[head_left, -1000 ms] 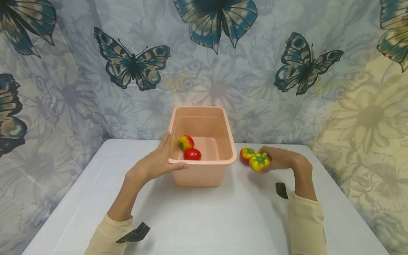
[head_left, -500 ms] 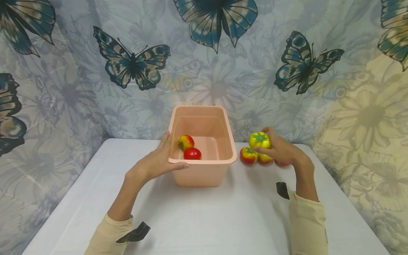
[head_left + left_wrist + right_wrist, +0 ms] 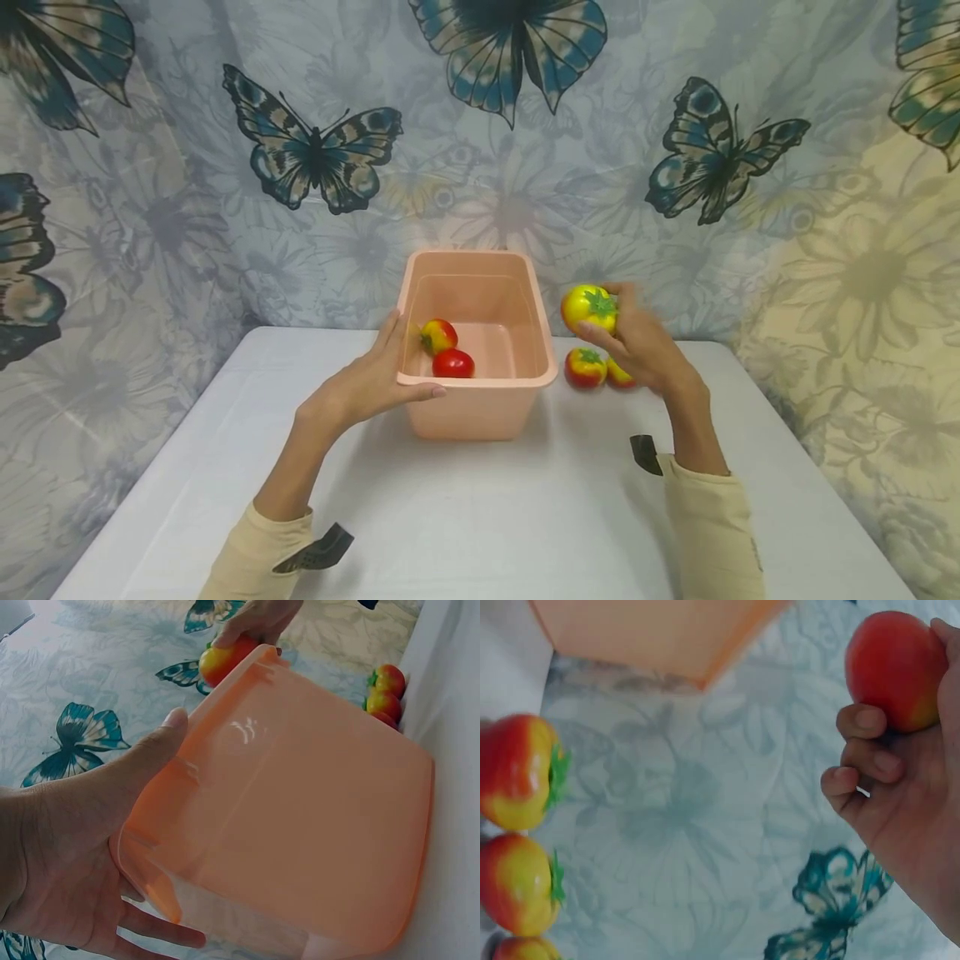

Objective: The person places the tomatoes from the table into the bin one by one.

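Note:
My right hand (image 3: 641, 333) holds a red-and-yellow tomato (image 3: 590, 308) with a green leafy top, raised above the table to the right of the bin. In the right wrist view, fingers and thumb wrap around the red side of this tomato (image 3: 896, 671). My left hand (image 3: 367, 379) rests on the near left corner of the peach-coloured plastic bin (image 3: 476, 412), thumb along the front rim and straight fingers along the left side. Inside the bin lie a red-and-yellow tomato (image 3: 439, 335) and a red one (image 3: 453, 363), its top hidden.
Right of the bin, a row of tomatoes stands on the white table (image 3: 480, 517): the nearest tomato (image 3: 586, 367) shows fully, another (image 3: 620, 372) is partly behind my right hand. A third tomato (image 3: 386, 718) peeks out in the left wrist view. Butterfly-patterned cloth (image 3: 517, 200) hangs behind.
My right hand has lifted the tomato off the table from among the others and carried it up, then left toward the bin. The left hand and the bin have stayed in place.

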{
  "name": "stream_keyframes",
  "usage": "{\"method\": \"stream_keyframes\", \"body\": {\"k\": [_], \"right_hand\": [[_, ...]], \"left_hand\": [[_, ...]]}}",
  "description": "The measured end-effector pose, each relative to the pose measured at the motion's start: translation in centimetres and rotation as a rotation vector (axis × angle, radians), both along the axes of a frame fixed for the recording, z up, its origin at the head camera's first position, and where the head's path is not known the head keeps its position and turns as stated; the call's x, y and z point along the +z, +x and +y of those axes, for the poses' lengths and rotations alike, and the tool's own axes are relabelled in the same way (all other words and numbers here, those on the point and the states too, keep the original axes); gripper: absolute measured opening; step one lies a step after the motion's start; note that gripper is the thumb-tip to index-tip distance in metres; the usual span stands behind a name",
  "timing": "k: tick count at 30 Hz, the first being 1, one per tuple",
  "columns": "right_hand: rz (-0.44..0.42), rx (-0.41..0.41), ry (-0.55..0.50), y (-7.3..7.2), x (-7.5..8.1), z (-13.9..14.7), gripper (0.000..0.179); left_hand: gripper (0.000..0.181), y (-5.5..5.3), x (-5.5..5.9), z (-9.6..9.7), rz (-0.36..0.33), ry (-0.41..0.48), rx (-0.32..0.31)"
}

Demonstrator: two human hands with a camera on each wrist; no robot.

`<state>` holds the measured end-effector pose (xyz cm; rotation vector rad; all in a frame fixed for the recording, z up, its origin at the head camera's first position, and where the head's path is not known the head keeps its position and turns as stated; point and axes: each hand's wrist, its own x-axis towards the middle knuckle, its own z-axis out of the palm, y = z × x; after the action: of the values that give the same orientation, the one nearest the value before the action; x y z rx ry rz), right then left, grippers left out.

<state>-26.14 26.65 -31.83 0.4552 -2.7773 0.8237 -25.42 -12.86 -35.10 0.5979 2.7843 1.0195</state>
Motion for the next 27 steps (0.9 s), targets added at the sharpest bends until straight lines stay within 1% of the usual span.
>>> {"method": "stream_keyframes", "body": {"k": [2,4,6,11,13,14,17,20,23,27], "right_hand": [[0.014,0.004,0.019,-0.3,-0.3,-0.8,0.076],[0.05,0.022,0.031,-0.5,-0.7,-1.7,0.078],[0.125,0.064,0.032,-0.8,-1.1,-2.7,0.081],[0.375,0.191,0.062,-1.4,-2.0,-4.6,0.087],[0.434,0.22,0.067,-1.5,-2.2,-5.0,0.087],[0.449,0.23,0.064,-1.5,-2.3,-5.2,0.086],[0.466,0.25,0.062,-1.4,-2.3,-5.3,0.077],[0.458,0.251,0.062,-1.4,-2.2,-5.0,0.068],[0.423,0.23,0.067,-1.1,-1.7,-4.4,0.062],[0.347,0.171,0.08,-0.5,-1.0,-3.3,0.056]], "left_hand": [[0.135,0.0,0.0,0.0,-0.005,0.005,0.001],[0.135,0.0,-0.1,0.0,-0.005,0.009,0.002],[0.135,-0.1,-0.1,0.0,-0.001,0.015,0.008],[0.135,-0.1,-0.1,0.0,0.003,0.015,0.009],[0.135,-0.1,0.0,0.0,0.001,0.013,0.007],[0.136,0.0,0.0,0.0,-0.001,0.013,0.007],[0.137,0.0,0.0,0.1,-0.003,0.002,0.009],[0.137,0.1,0.0,0.1,-0.011,0.007,0.013],[0.137,0.1,0.1,0.1,-0.027,0.014,0.018],[0.137,0.1,0.1,0.1,-0.028,0.012,0.02]]}}
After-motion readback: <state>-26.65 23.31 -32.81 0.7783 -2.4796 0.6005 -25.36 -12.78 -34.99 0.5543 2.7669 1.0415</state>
